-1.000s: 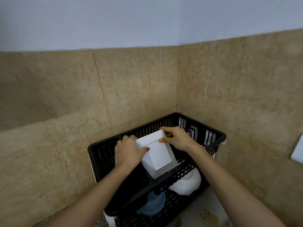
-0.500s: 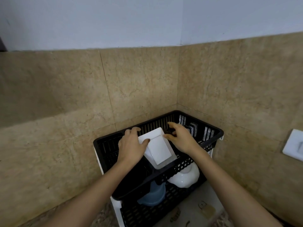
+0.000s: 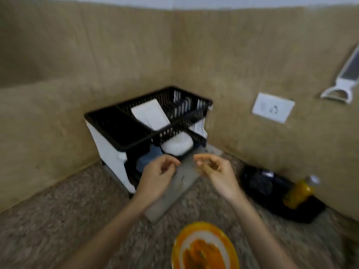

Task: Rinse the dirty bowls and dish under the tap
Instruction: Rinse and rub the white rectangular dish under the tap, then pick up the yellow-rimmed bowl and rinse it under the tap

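Note:
The view is motion-blurred. A white rectangular dish (image 3: 150, 115) leans in the top tier of a black two-tier drying rack (image 3: 108, 123) in the counter corner. On the lower tier lie a white bowl (image 3: 177, 145) and a blue bowl (image 3: 149, 159). My left hand (image 3: 158, 172) and my right hand (image 3: 212, 168) hover in front of the rack, fingers loosely curled, holding nothing. An orange-rimmed plate smeared with orange food (image 3: 204, 249) sits on the counter at the bottom edge.
A grey drip tray (image 3: 174, 193) juts out under the rack. A black tray (image 3: 272, 193) with a yellow bottle (image 3: 299, 193) stands at the right wall. A wall socket (image 3: 273, 107) and a hanging white peeler (image 3: 343, 80) are on the right wall.
Both hands let go of the white dish, left in the rack's top tier, and drew back toward me. The camera tilted down, showing the counter and the orange plate.

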